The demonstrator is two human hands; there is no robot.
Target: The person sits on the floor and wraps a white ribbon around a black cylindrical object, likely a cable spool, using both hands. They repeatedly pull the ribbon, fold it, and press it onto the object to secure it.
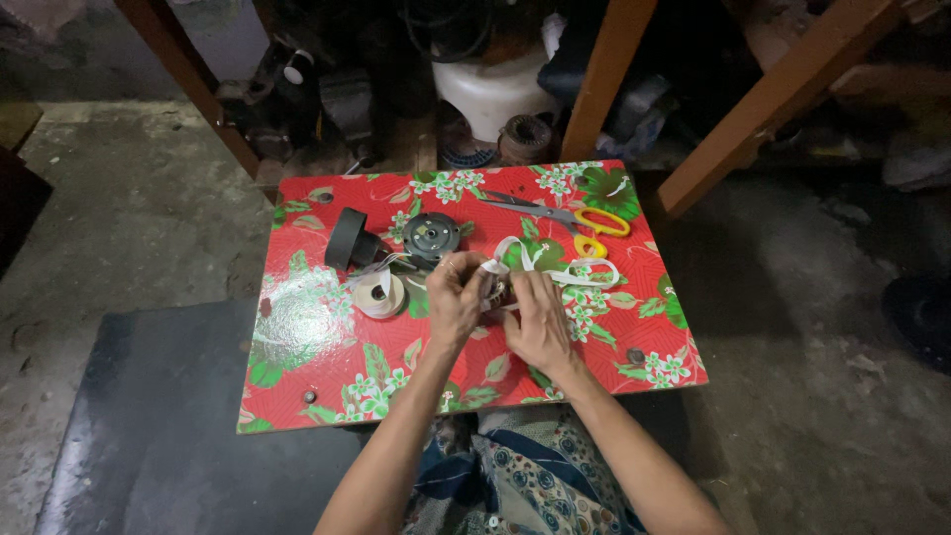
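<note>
My left hand (456, 297) and my right hand (540, 322) meet over the middle of a low table covered in red flowered cloth (327, 367). Together they pinch a small dark part (497, 290), mostly hidden by my fingers, with a white tape strip (565, 269) wound around it. The strip loops off to the right across the cloth. A roll of white tape (379, 294) lies just left of my left hand. Behind it sit a round dark motor part (431, 237) and a black cap (347, 239).
Yellow-handled scissors (580, 220) lie at the table's far right. Wooden legs (604, 79) and dark clutter with a white tub (495, 89) stand behind the table. A dark mat (168, 426) covers the concrete floor at the left. My patterned garment (525, 476) shows below.
</note>
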